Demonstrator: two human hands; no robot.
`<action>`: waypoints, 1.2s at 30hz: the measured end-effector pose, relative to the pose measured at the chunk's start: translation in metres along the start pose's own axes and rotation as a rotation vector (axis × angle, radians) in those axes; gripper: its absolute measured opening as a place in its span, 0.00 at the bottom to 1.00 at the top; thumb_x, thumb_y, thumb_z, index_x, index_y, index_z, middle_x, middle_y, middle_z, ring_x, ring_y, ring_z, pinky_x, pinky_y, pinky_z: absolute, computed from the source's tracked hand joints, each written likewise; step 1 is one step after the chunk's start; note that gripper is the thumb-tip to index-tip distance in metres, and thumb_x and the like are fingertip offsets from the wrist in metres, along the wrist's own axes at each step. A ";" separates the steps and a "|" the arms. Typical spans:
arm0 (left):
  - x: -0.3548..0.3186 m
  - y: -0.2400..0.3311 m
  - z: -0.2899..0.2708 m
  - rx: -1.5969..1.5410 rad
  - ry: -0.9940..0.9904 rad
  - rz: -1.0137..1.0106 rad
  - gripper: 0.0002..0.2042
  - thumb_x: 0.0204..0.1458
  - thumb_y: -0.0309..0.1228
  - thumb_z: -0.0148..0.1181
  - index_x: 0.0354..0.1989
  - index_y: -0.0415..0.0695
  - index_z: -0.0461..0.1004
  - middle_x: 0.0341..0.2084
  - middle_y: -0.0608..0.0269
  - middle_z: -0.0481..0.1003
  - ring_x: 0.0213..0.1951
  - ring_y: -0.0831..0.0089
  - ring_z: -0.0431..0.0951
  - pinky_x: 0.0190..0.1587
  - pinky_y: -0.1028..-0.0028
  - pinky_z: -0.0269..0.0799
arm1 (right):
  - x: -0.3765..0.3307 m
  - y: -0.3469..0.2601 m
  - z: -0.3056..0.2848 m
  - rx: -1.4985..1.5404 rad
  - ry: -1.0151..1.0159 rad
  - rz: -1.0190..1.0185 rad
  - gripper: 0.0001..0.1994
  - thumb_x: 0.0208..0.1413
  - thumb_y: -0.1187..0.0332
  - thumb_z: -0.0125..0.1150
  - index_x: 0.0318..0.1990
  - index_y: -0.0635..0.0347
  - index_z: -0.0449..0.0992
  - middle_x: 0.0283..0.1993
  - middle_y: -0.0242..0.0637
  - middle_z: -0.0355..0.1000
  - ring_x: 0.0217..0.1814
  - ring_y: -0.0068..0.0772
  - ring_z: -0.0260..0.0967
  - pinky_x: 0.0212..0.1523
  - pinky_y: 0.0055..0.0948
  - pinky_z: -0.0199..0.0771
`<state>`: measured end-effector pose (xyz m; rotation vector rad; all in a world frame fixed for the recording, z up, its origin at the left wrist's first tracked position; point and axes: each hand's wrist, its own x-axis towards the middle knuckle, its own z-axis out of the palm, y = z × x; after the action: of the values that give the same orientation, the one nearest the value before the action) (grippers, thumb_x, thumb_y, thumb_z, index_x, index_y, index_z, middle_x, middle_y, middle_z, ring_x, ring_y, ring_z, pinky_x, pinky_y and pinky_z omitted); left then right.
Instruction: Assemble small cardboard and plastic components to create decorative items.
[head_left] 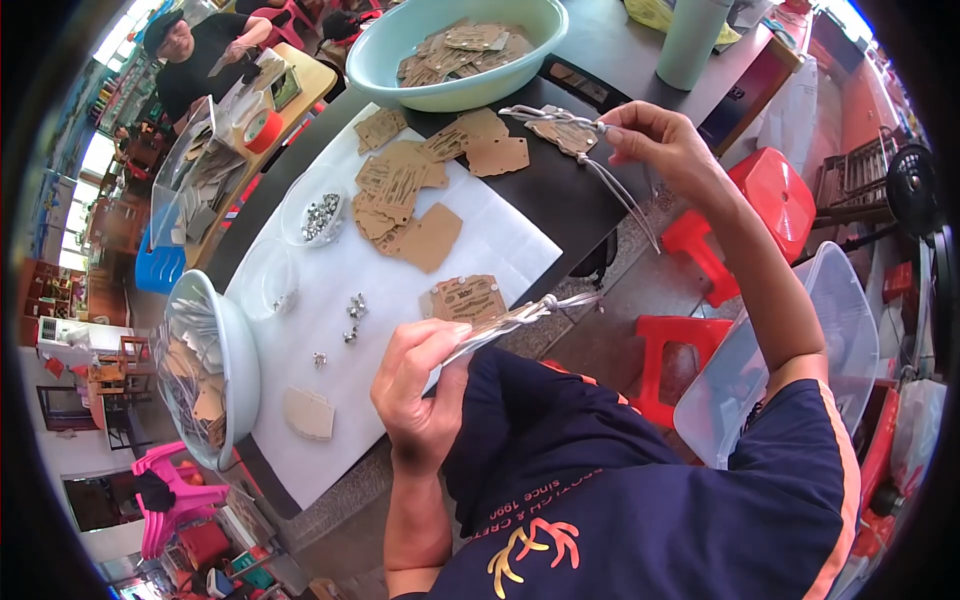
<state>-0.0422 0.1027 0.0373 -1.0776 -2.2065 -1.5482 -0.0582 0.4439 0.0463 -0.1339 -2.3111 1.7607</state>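
My left hand [420, 385] is closed in a pinch at the near edge of the table. It grips a bundle of pale grey cords [520, 318], whose knotted end points right. Just beyond it lies a printed brown card [468, 298]; I cannot tell whether the cords are joined to it. Raised over the far right of the table, my right hand [655, 145] pinches a second bundle of knotted cords [555, 115], with loose ends hanging down. Against that bundle is a brown card [565, 138], partly covered by it. Several brown cards [395, 190] lie heaped on the white sheet [495, 225].
A light green basin [545, 50] of brown cards stands at the back, another pale basin [245, 370] at the left. Small metal fasteners [320, 215] fill a clear dish. Red stools [675, 350] and a clear bin [850, 300] are right. Another person [190, 60] sits far left.
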 end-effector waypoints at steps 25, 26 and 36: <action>-0.003 -0.002 -0.001 -0.062 0.052 -0.117 0.10 0.48 0.15 0.63 0.39 0.37 0.75 0.33 0.55 0.77 0.35 0.68 0.78 0.40 0.74 0.73 | -0.028 -0.035 0.033 0.210 -0.204 -0.008 0.13 0.57 0.65 0.64 0.44 0.64 0.77 0.35 0.27 0.73 0.36 0.14 0.67 0.40 0.17 0.68; -0.003 -0.002 -0.001 -0.070 0.055 -0.122 0.10 0.48 0.15 0.63 0.39 0.37 0.75 0.34 0.55 0.77 0.35 0.68 0.78 0.40 0.74 0.73 | -0.028 -0.036 0.033 0.208 -0.203 -0.011 0.12 0.57 0.65 0.64 0.44 0.64 0.77 0.35 0.27 0.73 0.36 0.14 0.67 0.40 0.17 0.68; -0.001 -0.006 -0.002 -0.060 0.046 -0.109 0.10 0.49 0.15 0.62 0.40 0.38 0.75 0.34 0.56 0.77 0.36 0.66 0.79 0.41 0.73 0.73 | 0.007 0.018 0.019 -0.479 0.253 -0.249 0.10 0.53 0.70 0.63 0.41 0.63 0.78 0.36 0.42 0.75 0.39 0.31 0.74 0.42 0.27 0.71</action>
<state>-0.0456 0.0990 0.0335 -0.9430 -2.2353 -1.6764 -0.0704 0.4322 0.0248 -0.1332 -2.3883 0.9919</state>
